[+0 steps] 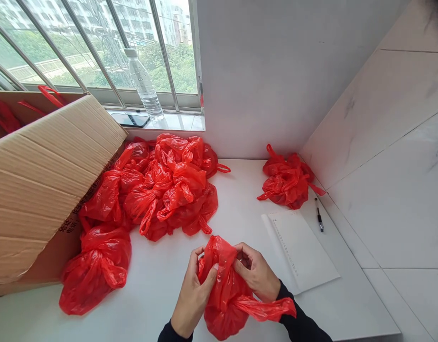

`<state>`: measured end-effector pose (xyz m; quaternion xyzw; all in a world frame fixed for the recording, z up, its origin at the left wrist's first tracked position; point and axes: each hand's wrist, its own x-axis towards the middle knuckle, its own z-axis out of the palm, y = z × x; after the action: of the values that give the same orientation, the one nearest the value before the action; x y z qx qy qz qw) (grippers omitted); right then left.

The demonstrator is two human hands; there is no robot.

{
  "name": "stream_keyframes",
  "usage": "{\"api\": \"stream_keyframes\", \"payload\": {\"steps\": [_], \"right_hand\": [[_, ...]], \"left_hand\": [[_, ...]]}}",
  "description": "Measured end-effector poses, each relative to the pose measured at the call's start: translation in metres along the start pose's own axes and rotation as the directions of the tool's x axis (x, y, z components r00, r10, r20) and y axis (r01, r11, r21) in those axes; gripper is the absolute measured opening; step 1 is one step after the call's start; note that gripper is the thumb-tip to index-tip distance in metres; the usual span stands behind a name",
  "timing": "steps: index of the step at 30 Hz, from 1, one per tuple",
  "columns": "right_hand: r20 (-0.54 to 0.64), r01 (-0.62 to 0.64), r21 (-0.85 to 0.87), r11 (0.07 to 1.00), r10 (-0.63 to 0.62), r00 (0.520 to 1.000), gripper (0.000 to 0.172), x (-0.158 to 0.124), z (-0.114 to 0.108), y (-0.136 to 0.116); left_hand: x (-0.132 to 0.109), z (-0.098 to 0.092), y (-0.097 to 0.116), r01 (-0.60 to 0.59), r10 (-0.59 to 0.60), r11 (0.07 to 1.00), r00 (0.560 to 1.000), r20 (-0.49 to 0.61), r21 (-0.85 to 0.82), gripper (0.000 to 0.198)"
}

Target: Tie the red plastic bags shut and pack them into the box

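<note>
A red plastic bag (226,289) sits bunched on the white table (154,280) near its front edge, between both my hands. My left hand (192,297) pinches the bag's upper left side with thumb and fingers closed on the plastic. My right hand (256,273) grips the top right of the same bag, fingers curled into its folds. One handle of the bag trails out to the right below my right wrist.
A heap of knotted red bags (162,190) lies by an open cardboard box (44,180) at the left. Two more red bags (288,180) sit in the back right corner. A white notebook (300,249), a pen (319,216), a water bottle (144,85) and a phone (131,118) are nearby.
</note>
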<state>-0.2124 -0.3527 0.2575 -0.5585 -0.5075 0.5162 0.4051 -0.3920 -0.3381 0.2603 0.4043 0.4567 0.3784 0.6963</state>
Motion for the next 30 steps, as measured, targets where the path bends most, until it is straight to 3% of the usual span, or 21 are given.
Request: {"api": "stream_keyframes", "payload": {"steps": [3, 10, 14, 18, 23, 26, 30], "right_hand": [[0.002, 0.011, 0.019, 1.0, -0.011, 1.0, 0.03, -0.001, 0.001, -0.001], [0.035, 0.024, -0.16, 0.987, -0.019, 0.999, 0.024, -0.002, 0.001, -0.008], [0.013, 0.027, -0.156, 0.987, -0.026, 1.0, 0.015, -0.002, 0.005, -0.009], [0.008, 0.047, -0.088, 0.995, -0.047, 0.999, 0.019, -0.002, 0.005, -0.011], [-0.108, -0.035, -0.052, 0.998, 0.029, 0.994, 0.045, -0.004, -0.008, -0.008], [-0.217, -0.035, 0.065, 0.997, 0.048, 0.975, 0.052, -0.011, -0.02, -0.004], [-0.162, -0.011, 0.171, 0.985, 0.039, 0.986, 0.062, -0.024, -0.03, -0.001]], "left_hand": [[0.002, 0.001, 0.001, -0.032, 0.034, 0.998, 0.999, 0.042, -0.048, 0.057], [0.007, -0.002, -0.004, -0.047, 0.059, 0.995, 0.987, 0.147, -0.085, 0.045], [0.005, -0.001, -0.005, -0.06, 0.076, 0.994, 0.982, 0.172, -0.095, 0.045], [0.005, -0.003, -0.004, -0.057, 0.066, 0.996, 0.99, 0.123, -0.072, 0.041], [0.007, -0.012, -0.002, -0.058, 0.058, 0.998, 0.998, -0.024, 0.014, 0.055], [0.002, -0.02, 0.0, -0.067, 0.086, 0.985, 0.989, -0.121, 0.157, 0.068], [-0.016, -0.037, -0.002, -0.04, 0.137, 0.914, 0.967, -0.213, 0.404, 0.074]]}}
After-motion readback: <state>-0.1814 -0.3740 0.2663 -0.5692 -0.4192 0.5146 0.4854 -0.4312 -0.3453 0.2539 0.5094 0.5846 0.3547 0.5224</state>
